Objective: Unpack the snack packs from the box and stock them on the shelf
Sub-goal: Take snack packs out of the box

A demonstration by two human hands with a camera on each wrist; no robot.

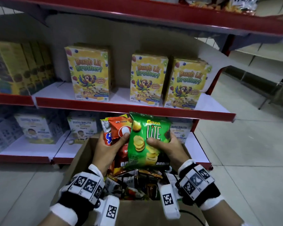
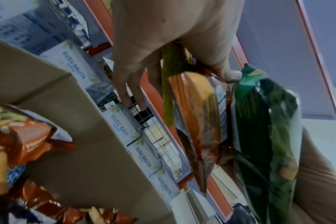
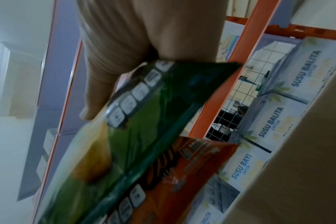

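Both wrists, strapped with white bands carrying black-and-white marker tags, fill the near edge of the head view above the open cardboard box. Just beyond them the right hand grips a green chips pack, thumb curled over its front and fingers behind it. The left hand holds a fan of packs, its thumb pressed on an orange-red pack with a white-and-red pack at the far left of the fan. All of these are held up over the box, the green one overlapping the others on the right. More snack packs lie jumbled inside the box.

Beyond the hands, the middle shelf carries yellow cereal boxes, and the lower shelf holds pale milk cartons.

Only the left wrist view shows the left hand's fingers reaching down behind the packs, with a yellow-green pack edge between them and the orange-red one. The right wrist view shows the green pack's bottom seam and a row of small label squares, hidden from the head camera.

How many packs the left hand holds cannot be told. Both wrist views are blurred, and the top shelf's goods are cut off.
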